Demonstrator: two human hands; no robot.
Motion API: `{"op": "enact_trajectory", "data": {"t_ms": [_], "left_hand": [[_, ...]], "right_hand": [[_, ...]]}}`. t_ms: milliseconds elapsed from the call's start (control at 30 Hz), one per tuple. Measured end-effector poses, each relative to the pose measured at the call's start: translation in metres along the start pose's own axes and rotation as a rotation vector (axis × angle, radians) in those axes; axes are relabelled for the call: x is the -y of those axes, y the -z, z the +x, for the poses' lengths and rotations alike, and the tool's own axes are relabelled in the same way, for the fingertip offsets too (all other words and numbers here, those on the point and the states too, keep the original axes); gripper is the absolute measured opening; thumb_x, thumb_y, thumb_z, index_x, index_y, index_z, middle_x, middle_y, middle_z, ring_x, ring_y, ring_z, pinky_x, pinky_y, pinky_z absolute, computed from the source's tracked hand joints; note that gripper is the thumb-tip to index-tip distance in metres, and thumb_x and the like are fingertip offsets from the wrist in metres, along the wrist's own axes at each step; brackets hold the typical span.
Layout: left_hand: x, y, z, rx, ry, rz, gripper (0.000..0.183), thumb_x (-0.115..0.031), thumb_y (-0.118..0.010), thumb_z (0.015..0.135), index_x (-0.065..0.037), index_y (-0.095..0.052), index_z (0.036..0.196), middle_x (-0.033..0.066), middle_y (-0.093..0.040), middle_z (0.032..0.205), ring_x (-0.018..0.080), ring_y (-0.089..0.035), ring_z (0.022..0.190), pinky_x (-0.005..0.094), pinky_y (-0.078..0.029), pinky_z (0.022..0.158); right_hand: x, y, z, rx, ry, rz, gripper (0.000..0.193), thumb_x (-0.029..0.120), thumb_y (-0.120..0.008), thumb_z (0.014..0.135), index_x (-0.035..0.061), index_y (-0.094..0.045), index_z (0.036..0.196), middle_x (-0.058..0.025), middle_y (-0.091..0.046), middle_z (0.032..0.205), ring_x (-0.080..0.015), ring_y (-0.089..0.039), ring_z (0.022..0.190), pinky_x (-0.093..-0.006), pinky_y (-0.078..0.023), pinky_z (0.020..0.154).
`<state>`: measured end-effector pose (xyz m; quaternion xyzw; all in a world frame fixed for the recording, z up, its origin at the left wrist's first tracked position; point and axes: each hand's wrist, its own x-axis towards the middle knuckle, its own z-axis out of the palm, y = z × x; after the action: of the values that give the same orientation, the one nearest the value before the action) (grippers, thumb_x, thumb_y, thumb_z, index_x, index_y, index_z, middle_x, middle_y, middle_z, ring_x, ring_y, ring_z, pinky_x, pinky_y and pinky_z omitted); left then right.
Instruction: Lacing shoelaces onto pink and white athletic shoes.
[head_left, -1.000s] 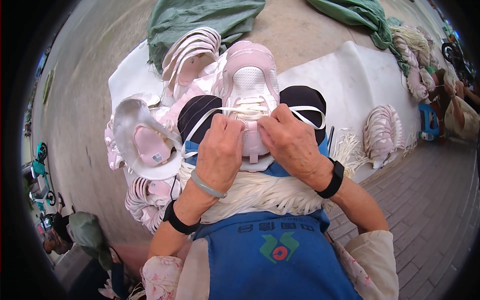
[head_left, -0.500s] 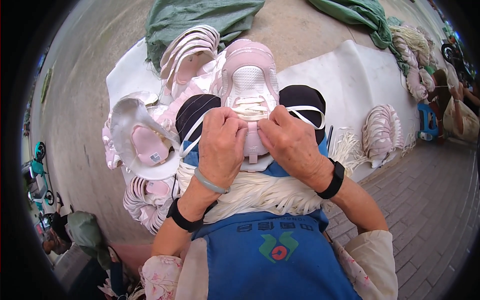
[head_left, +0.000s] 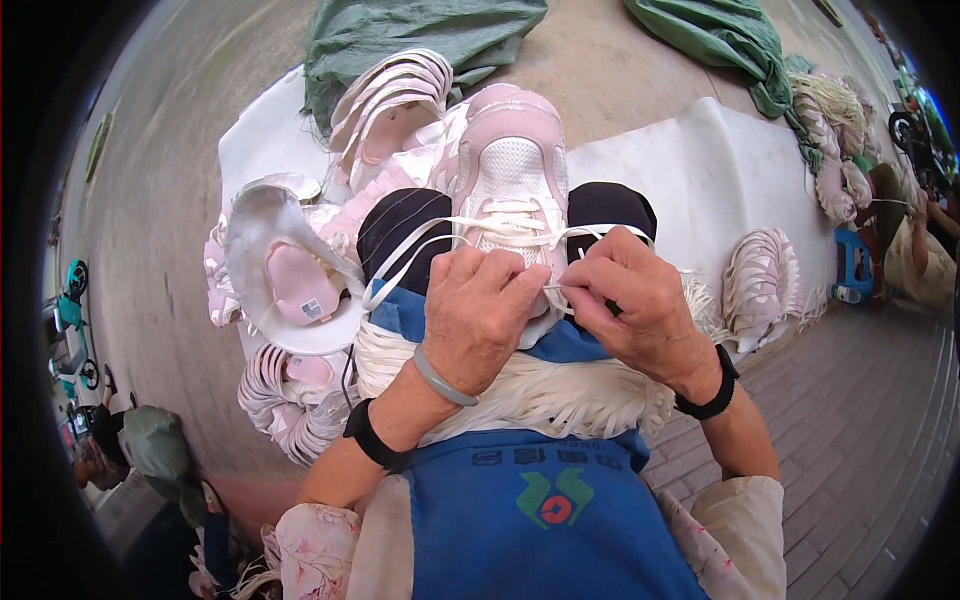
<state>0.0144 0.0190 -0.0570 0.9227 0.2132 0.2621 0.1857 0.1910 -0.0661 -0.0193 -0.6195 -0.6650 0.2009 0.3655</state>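
A pink and white shoe upper lies across my knees, toe pointing away from me. White shoelace crosses its front, with loose loops hanging out to both sides. My left hand is closed over the near end of the upper, covering most of the tongue. Between its thumb and forefinger a short piece of lace shows. My right hand pinches that lace from the other side, a small gap away. A thick bundle of cream laces lies over my lap, on the blue apron.
Stacked pink uppers and a white curved piece with a pink insert lie at left on a white sheet. Another stack sits at right. Green sacks lie beyond. A person sits near a blue stool at far right.
My hands have drawn back toward me and apart from the laced rows, the right one moving further right. The lacing is now uncovered, and a short piece of lace stretches between my fingers.
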Motion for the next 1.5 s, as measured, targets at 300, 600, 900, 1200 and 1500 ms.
{"op": "enact_trajectory", "data": {"t_ms": [300,600,900,1200,1500], "left_hand": [[-0.084,-0.004,0.027,0.045,-0.31,-0.808,0.031,-0.005,-0.063,0.072,0.0,-0.063,0.103,0.0087,-0.061,0.093,0.0233,-0.058,0.078,0.0325,-0.049,0.065],[-0.11,-0.007,0.03,0.06,-0.27,-1.025,0.009,-0.006,-0.058,0.081,-0.001,-0.056,0.088,0.0163,-0.056,0.093,0.032,-0.055,0.088,0.0381,-0.048,0.072],[-0.011,0.032,-0.022,0.105,0.838,-1.139,0.018,-0.014,-0.049,0.1,-0.004,-0.057,0.112,-0.0006,-0.059,0.074,0.0052,-0.05,0.061,0.0217,-0.042,0.056],[0.021,0.007,-0.009,-0.049,0.486,-0.428,0.011,-0.011,-0.062,0.091,-0.002,-0.063,0.098,0.0094,-0.061,0.072,0.0137,-0.057,0.06,0.0274,-0.046,0.056],[0.026,0.0,-0.006,-0.047,0.401,-0.287,0.009,-0.009,-0.065,0.086,-0.004,-0.06,0.093,0.015,-0.064,0.078,0.0322,-0.063,0.066,0.0345,-0.049,0.059]], "right_hand": [[0.003,0.027,0.007,-0.013,-0.436,0.757,0.023,-0.002,-0.057,0.089,-0.0014,-0.063,0.111,-0.002,-0.058,0.084,-0.0073,-0.059,0.072,-0.02,-0.047,0.067],[-0.013,-0.002,0.003,0.081,-0.31,0.292,0.01,0.005,-0.065,0.082,0.001,-0.066,0.09,-0.0119,-0.057,0.078,-0.024,-0.057,0.067,-0.0331,-0.045,0.062],[-0.014,-0.027,0.011,-0.034,-0.11,-0.03,0.009,0.003,-0.067,0.08,0.0019,-0.064,0.088,-0.0114,-0.055,0.077,-0.0271,-0.057,0.068,-0.0346,-0.045,0.061],[0.002,-0.033,0.014,0.116,-0.046,-0.369,0.008,0.004,-0.061,0.078,0.003,-0.056,0.084,-0.0124,-0.052,0.082,-0.0285,-0.061,0.07,-0.0381,-0.049,0.059],[0.014,-0.031,0.026,0.232,-0.097,-0.422,0.009,0.002,-0.06,0.074,-0.0001,-0.056,0.082,-0.0168,-0.056,0.087,-0.0298,-0.064,0.069,-0.039,-0.051,0.06]]}}
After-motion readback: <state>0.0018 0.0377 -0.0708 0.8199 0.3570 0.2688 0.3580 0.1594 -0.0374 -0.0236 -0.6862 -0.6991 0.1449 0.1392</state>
